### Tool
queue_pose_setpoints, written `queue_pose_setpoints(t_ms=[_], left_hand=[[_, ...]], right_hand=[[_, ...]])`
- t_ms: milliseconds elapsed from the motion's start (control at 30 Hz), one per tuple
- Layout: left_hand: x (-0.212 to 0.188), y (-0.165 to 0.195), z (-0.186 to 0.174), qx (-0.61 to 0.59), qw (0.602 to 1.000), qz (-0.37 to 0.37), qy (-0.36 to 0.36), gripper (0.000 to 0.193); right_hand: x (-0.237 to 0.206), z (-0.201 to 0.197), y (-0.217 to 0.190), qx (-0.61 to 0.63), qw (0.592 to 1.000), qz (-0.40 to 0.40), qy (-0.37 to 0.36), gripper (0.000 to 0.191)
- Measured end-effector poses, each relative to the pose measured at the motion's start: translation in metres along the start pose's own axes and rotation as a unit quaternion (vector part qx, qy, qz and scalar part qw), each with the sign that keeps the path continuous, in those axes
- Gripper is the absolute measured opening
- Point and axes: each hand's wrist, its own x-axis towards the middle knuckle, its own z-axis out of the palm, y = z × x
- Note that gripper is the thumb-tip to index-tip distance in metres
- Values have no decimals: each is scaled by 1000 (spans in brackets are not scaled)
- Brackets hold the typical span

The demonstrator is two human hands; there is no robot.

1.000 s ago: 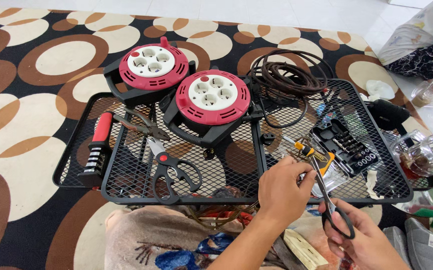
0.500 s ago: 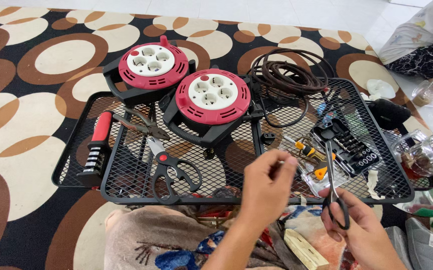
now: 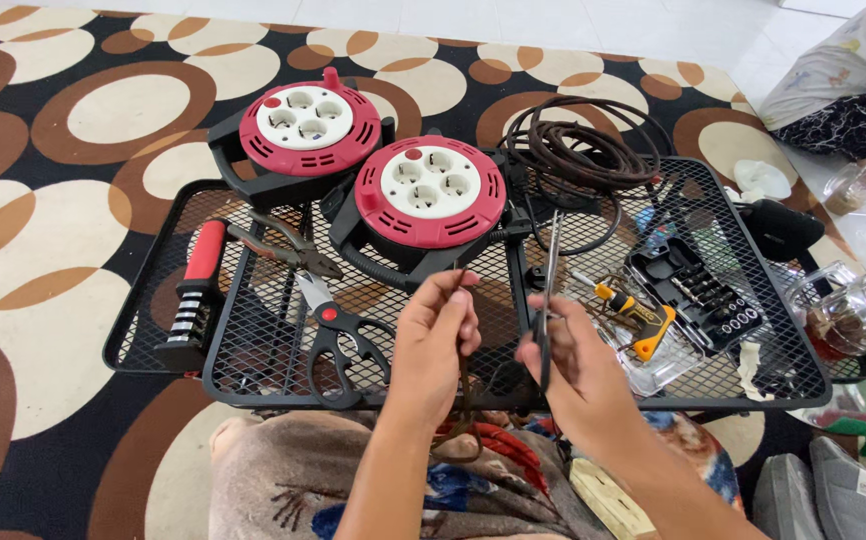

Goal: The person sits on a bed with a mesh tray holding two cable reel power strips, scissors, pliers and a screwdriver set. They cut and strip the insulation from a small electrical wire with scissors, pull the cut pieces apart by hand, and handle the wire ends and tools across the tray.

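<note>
My left hand (image 3: 436, 335) sits just below the middle of the frame, thumb and fingertips pinched shut on a thin dark wire (image 3: 464, 385) whose end pokes up a little above my fingers while the rest hangs down in a loop toward my lap. Just to the right of it, my right hand (image 3: 568, 375) is closed around the handles of a slim pair of scissors (image 3: 549, 290), blades standing nearly upright and close together, their tips pointing to the top of the frame; the wire and the blades are near each other but I cannot tell that they touch. Both hands hover over the near edge of a black wire-mesh rack (image 3: 253, 330) that spans the middle of the frame. On the mesh left of my left hand lies a larger pair of black-handled scissors (image 3: 338, 335), with pliers (image 3: 288, 245) above them and a red-and-black handled tool (image 3: 193, 295) at the far left. Two red cable reels (image 3: 431, 195) with white socket faces sit in the upper centre and upper left, a coil of dark brown cable (image 3: 578, 145) to the upper right. Right of my right hand are a yellow-handled screwdriver (image 3: 618, 300) and a black bit case (image 3: 703, 295). Underneath is a brown carpet with cream circles (image 3: 63, 150).
</note>
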Motion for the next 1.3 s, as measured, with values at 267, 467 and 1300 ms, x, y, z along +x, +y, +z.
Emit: queue_pose_setpoints(t_ms=[267, 467, 1300], left_hand=[[-3, -2, 0, 62, 998, 29, -11, 20], [-6, 5, 3, 108, 994, 29, -13, 24], [-10, -4, 1, 215, 976, 32, 22, 12]], right_hand=[[20, 13, 13, -46, 997, -51, 44, 44], [24, 12, 11, -73, 996, -55, 25, 44], [32, 1, 33, 108, 994, -7, 4, 37]])
